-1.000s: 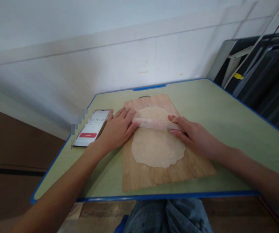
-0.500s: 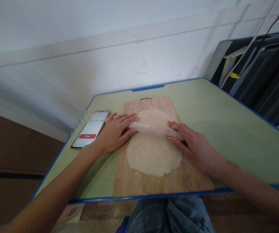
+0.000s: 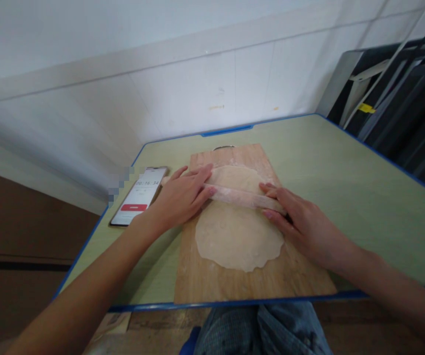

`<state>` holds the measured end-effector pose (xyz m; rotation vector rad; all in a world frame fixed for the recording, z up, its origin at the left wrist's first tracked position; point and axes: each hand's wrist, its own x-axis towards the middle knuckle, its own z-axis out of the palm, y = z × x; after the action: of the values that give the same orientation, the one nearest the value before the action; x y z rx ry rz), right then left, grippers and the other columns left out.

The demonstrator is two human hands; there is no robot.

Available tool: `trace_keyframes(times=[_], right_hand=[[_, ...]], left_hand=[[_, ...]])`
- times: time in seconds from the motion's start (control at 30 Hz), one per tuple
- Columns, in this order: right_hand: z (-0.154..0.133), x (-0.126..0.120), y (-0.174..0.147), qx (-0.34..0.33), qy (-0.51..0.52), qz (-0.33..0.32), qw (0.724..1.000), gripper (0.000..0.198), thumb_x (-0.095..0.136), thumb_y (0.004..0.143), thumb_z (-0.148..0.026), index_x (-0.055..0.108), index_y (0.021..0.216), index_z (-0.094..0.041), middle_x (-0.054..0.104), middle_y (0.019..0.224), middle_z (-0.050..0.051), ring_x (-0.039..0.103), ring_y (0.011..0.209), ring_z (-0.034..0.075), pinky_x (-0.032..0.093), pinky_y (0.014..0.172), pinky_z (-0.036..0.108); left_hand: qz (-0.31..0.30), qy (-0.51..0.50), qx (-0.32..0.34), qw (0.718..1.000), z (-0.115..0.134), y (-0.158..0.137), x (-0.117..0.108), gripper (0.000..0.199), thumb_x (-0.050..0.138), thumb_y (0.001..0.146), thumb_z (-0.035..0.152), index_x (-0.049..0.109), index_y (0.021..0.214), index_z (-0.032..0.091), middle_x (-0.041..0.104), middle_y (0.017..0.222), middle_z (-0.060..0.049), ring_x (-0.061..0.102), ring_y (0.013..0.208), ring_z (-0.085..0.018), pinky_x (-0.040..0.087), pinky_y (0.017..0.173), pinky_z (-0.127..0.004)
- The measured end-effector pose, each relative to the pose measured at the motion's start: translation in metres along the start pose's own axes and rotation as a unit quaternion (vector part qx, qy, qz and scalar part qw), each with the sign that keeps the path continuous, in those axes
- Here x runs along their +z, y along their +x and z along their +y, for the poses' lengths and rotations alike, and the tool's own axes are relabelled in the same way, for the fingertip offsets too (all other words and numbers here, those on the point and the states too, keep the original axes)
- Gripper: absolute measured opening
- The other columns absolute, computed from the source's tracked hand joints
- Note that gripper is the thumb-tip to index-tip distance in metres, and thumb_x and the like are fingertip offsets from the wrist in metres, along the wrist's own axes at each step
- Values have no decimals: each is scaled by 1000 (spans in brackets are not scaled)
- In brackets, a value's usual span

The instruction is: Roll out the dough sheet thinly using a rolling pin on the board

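A flattened sheet of dough (image 3: 238, 239) with a wavy edge lies on a wooden board (image 3: 205, 286). Across its upper part rests a floured rolling pin (image 3: 240, 197). My left hand (image 3: 186, 193) lies over the pin's left end, thumb on the near side and fingers on the far side. At the right end, my right hand (image 3: 297, 214) grips the pin between thumb and fingers. Both palms hide the ends of the pin in part.
A phone (image 3: 138, 197) showing a timer lies left of the board on the green table (image 3: 349, 197), which has a blue edge. Behind stands a white wall (image 3: 183, 98). Dark flat panels (image 3: 412, 98) lean at the right.
My left hand has shifted slightly right along the rolling pin, its fingers lifted a little. The right hand keeps its grip. The camera view has moved slightly.
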<state>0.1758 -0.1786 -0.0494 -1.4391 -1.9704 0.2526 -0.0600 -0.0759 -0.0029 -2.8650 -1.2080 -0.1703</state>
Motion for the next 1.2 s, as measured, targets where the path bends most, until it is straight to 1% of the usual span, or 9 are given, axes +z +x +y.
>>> trace_keyframes(times=[0.13,0.3,0.47,0.63,0.7,0.83,1.0,1.1,1.2], right_hand=[[0,0,0,-1,5,2,1000,34,41,96,-38,53,119,-16,62,128,16,58,119,27,48,100,46],[-2,-1,-1,1,17,-3,1000,31,41,95,-35,53,116,-16,64,124,16,59,117,28,49,97,47],[-2,-1,-1,2,14,4,1000,33,42,96,-34,53,119,-14,64,124,16,59,116,27,49,97,47],[-2,-3,-1,-11,7,10,1000,29,41,96,-33,55,116,-16,66,122,15,62,114,28,51,95,50],[-1,-3,-1,-22,-5,13,1000,29,42,96,-31,56,116,-15,66,122,15,62,113,27,48,98,52],[0,-3,-3,-59,-68,32,995,31,44,95,-27,59,117,-11,63,126,17,57,120,28,41,104,57],[-2,-3,-1,-97,-98,58,989,35,40,96,-21,62,115,-2,66,119,21,62,113,27,52,96,46],[-3,-4,1,-106,-133,80,982,35,40,96,-19,62,114,2,68,115,23,65,108,29,55,91,43],[-2,-3,3,-116,-178,86,973,37,38,96,-19,62,113,4,68,114,25,66,107,31,56,89,44]], left_hand=[[19,-22,-21,999,0,-3,6,61,23,98,44,23,146,7,58,134,-14,46,131,-24,24,114,-49],[34,-40,2,999,-7,-7,11,64,23,97,51,21,148,12,39,150,-14,33,140,-28,22,113,-55],[-18,-60,-2,998,-5,-3,4,67,25,96,52,17,149,12,54,138,-12,35,139,-27,21,113,-57],[-4,-50,-2,999,-5,-6,6,63,21,97,51,26,147,12,48,144,-13,38,137,-27,20,113,-57],[11,-40,7,999,-7,-8,9,62,19,98,51,32,145,12,43,148,-13,36,138,-27,19,114,-57],[5,-23,12,1000,-9,-5,9,60,16,99,48,31,146,14,39,151,-10,31,141,-27,19,114,-55],[-4,2,0,1000,-5,23,7,54,20,99,40,36,145,16,39,151,-5,26,143,-25,19,115,-48],[15,-6,-15,1000,-4,50,10,50,19,100,35,42,142,18,44,148,-5,33,140,-24,21,115,-45],[24,-17,-8,1000,-4,79,11,48,22,100,36,51,134,18,55,138,-8,46,131,-25,30,110,-41]])
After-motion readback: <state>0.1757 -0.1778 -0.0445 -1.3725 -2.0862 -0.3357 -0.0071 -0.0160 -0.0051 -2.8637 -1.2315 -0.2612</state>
